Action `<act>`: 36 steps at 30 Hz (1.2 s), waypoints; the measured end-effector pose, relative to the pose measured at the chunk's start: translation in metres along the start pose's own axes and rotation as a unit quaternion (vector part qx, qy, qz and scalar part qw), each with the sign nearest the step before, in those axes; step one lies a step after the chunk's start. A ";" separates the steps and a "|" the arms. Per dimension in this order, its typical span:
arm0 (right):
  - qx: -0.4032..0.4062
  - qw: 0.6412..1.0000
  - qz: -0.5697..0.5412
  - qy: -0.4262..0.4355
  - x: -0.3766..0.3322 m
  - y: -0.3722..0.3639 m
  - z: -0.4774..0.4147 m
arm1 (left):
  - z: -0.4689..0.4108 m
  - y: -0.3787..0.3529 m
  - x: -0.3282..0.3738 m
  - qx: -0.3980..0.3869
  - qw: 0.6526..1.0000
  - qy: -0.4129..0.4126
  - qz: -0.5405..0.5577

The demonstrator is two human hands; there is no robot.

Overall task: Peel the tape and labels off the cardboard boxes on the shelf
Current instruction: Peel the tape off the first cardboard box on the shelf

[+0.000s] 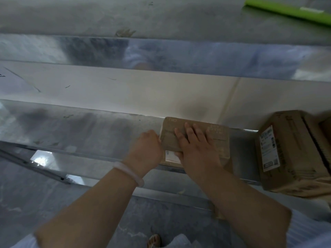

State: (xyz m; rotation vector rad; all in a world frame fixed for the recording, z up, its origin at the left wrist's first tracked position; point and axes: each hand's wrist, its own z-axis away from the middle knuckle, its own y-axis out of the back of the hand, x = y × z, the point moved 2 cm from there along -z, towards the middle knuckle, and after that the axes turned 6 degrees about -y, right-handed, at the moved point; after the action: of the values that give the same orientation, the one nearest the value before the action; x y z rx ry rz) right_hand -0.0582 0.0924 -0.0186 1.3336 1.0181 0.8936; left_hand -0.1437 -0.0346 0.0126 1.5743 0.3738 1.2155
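Note:
A small brown cardboard box (217, 140) lies on the metal shelf (89, 129), right of centre. My right hand (195, 145) lies flat on its top with the fingers straight, pressing it down. My left hand (147, 145) is curled at the box's left end, where a pale strip of tape (160, 134) shows at the corner; whether the fingers pinch the tape is hidden. A white label (171, 155) sits on the box's near side, partly covered by my right hand. A larger cardboard box (293, 154) with a white shipping label (269, 149) stands at the right.
The shelf's front rail (107, 158) runs below the hands. A white wall panel (125, 90) backs the shelf, and a higher shiny shelf lies above it. A green roll (286, 11) lies at the top right. Grey floor and a sandalled foot (154, 240) show below.

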 end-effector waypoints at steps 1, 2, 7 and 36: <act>0.005 1.000 0.002 -0.006 0.000 0.001 0.000 | 0.000 0.000 0.001 0.001 1.000 -0.005 -0.006; 0.011 1.000 0.001 -0.010 -0.001 0.002 0.000 | 0.000 0.000 0.000 -0.003 1.000 -0.003 -0.005; -0.006 1.000 -0.010 0.009 0.002 0.003 0.000 | -0.004 -0.002 -0.009 -0.043 0.987 0.055 0.146; 0.054 0.998 0.013 -0.004 0.000 0.001 0.002 | -0.050 0.033 -0.021 -0.005 0.707 -0.657 -0.263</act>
State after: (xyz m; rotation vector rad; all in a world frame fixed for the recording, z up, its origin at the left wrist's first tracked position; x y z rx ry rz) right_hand -0.0566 0.0914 -0.0173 1.4414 1.0581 0.8626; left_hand -0.2055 -0.0363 0.0266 1.7435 -0.1546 -0.4879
